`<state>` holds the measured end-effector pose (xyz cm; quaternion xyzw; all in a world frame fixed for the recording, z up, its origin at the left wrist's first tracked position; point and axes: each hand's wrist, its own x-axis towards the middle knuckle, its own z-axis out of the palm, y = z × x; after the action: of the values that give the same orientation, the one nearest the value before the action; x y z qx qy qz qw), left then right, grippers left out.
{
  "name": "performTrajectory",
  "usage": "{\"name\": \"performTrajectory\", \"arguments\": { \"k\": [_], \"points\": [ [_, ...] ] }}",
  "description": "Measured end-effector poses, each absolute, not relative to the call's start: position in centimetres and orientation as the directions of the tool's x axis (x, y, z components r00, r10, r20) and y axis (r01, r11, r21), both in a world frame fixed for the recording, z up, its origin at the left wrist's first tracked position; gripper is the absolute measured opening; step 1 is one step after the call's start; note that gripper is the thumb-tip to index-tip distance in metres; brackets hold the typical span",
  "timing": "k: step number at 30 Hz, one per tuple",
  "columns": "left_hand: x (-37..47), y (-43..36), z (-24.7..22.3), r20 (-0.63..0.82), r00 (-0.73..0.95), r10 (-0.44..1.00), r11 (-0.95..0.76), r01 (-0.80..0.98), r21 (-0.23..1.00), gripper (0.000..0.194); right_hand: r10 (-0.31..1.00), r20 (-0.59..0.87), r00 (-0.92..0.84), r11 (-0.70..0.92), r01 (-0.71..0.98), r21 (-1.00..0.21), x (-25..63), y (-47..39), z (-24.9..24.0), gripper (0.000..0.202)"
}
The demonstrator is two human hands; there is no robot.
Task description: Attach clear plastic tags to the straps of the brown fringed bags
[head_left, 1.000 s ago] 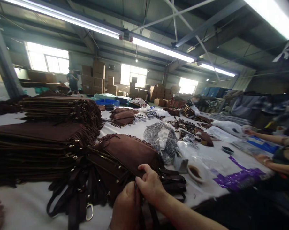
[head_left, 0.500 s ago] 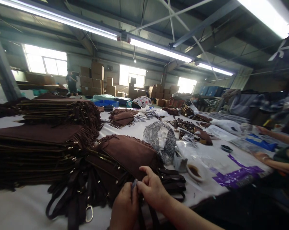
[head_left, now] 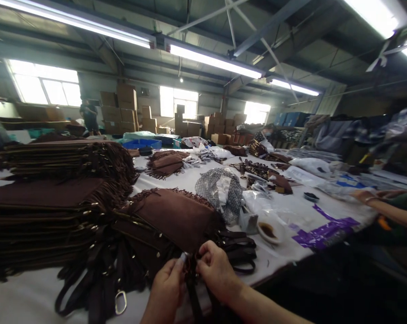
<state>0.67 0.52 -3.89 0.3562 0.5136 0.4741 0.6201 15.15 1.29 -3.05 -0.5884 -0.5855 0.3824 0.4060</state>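
Note:
Near the bottom middle, my left hand [head_left: 167,285] pinches a small pale piece beside a dark brown strap [head_left: 194,297]. Just to its right, my right hand [head_left: 218,270] has its fingers curled on the same strap's upper end. The strap hangs down between both hands. Directly behind them lies a brown fringed bag [head_left: 176,216] with gold zip edges. Dark straps with a gold ring [head_left: 121,302] spread over the table to the left. What sits between my fingertips is too small to make out fully.
Stacked brown fringed bags [head_left: 48,193] fill the left. Beyond the bag are a grey woven piece [head_left: 206,184], a dish of brown liquid [head_left: 269,231] and purple tape [head_left: 324,231]. Another person's arms [head_left: 392,211] reach in at the right. The white table [head_left: 287,265] ends at the lower right.
The view has shifted slightly. My right hand's raised index finger has curled in, and its fingers now grip the strap. The other person's hands have moved closer together.

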Motion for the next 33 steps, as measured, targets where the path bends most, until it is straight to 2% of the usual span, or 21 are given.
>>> {"name": "performTrajectory", "arguments": {
  "k": [2, 3, 5, 7, 9, 11, 15, 19, 21, 24, 29, 33],
  "points": [
    [0.5, 0.7, -4.2, -0.373, 0.04, 0.927, 0.364, -0.332, 0.87, 0.054, 1.0, 0.017, 0.009, 0.013, 0.334, -0.943, 15.4, 1.2, -3.4, 0.015],
    [0.4, 0.7, -4.2, -0.367, 0.028, 0.93, 0.356, -0.323, 0.877, 0.054, 1.0, 0.007, 0.007, 0.005, 0.298, -0.955, 15.5, 1.1, -3.5, 0.014],
    [0.1, 0.5, -4.1, -0.277, -0.021, 0.961, 0.269, -0.178, 0.947, 0.051, 1.0, -0.016, 0.006, -0.017, 0.245, -0.969, 15.6, 1.1, -3.3, 0.01],
    [-0.1, 0.3, -3.6, -0.125, -0.063, 0.99, 0.129, 0.053, 0.99, 0.046, 0.999, -0.034, -0.003, -0.032, 0.24, -0.97, 15.7, 1.2, -2.8, 0.019],
    [-0.2, 0.0, -3.1, -0.015, -0.065, 0.998, 0.029, 0.225, 0.974, 0.043, 0.999, -0.046, -0.023, -0.038, 0.271, -0.962, 15.6, 1.4, -2.0, 0.031],
    [-0.2, -0.2, -2.8, 0.011, -0.065, 0.998, 0.008, 0.295, 0.955, 0.042, 0.999, -0.018, -0.03, -0.007, 0.325, -0.946, 15.5, 1.4, -1.3, 0.031],
    [-0.1, -0.2, -2.6, 0.012, -0.08, 0.997, 0.009, 0.257, 0.966, 0.045, 0.994, 0.105, -0.036, 0.11, 0.432, -0.895, 15.1, 1.4, -0.5, 0.017],
    [0.1, 0.1, -2.8, -0.126, -0.082, 0.989, 0.13, 0.039, 0.991, 0.05, 1.0, 0.008, -0.013, 0.012, 0.371, -0.928, 14.7, 1.6, -0.7, 0.019],
    [0.1, 0.2, -2.7, -0.18, -0.073, 0.981, 0.179, -0.015, 0.984, 0.051, 0.999, -0.052, -0.007, -0.047, 0.306, -0.951, 14.5, 1.9, -0.7, 0.024],
    [0.1, 0.1, -2.4, -0.099, -0.071, 0.992, 0.103, 0.052, 0.993, 0.047, 0.995, -0.097, -0.008, -0.091, 0.271, -0.958, 14.1, 2.1, -0.2, 0.028],
    [0.0, -0.5, -2.2, 0.065, -0.109, 0.992, -0.035, 0.256, 0.966, 0.043, 0.999, -0.033, 0.036, -0.043, 0.333, -0.942, 13.3, 2.1, 0.3, 0.011],
    [-0.1, -0.7, -2.6, 0.111, -0.097, 0.989, -0.068, 0.366, 0.928, 0.039, 0.993, -0.116, 0.034, -0.12, 0.2, -0.972, 13.0, 1.7, 0.5, 0.008]
  ]
}}
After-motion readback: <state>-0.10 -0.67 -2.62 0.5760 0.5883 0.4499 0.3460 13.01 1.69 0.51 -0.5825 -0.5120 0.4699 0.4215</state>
